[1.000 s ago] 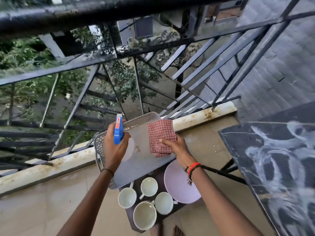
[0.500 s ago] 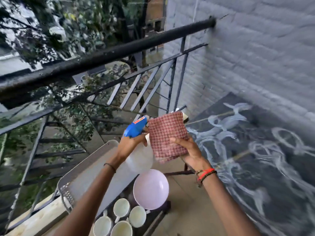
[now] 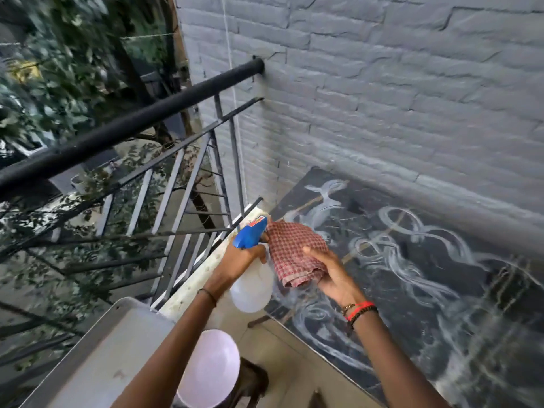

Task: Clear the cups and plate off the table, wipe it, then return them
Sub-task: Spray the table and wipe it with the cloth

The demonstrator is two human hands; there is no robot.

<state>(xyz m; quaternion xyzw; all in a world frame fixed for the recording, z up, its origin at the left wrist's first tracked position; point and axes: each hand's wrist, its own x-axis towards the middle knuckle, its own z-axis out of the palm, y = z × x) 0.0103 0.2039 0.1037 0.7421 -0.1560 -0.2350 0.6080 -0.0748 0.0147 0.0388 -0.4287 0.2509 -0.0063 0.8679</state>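
The dark marble-patterned bench (image 3: 426, 290) with white swirling veins stands against the grey painted brick wall (image 3: 382, 98), and its top carries no cups or plate. Above the bench's near-left edge, the left hand (image 3: 241, 257) is wrapped tight around the neck of a white plastic spray bottle (image 3: 251, 290) with a blue trigger head (image 3: 250, 234), the nozzle tilted up and away from the person. Just beside it, over the same edge of the bench, the right hand (image 3: 329, 272) grips a crumpled red-and-white checked cloth (image 3: 294, 254), fingers closed under its lower folds; the cloth touches the spray head.

Off the bench, down to its left, a pale pink round plate (image 3: 212, 369) rests on a dark stool (image 3: 253, 378), partly hidden by the left forearm. A grey plastic tray (image 3: 103, 357) sits left of the plate, beside the black metal railing (image 3: 132, 131). Cups cannot be seen in this view.
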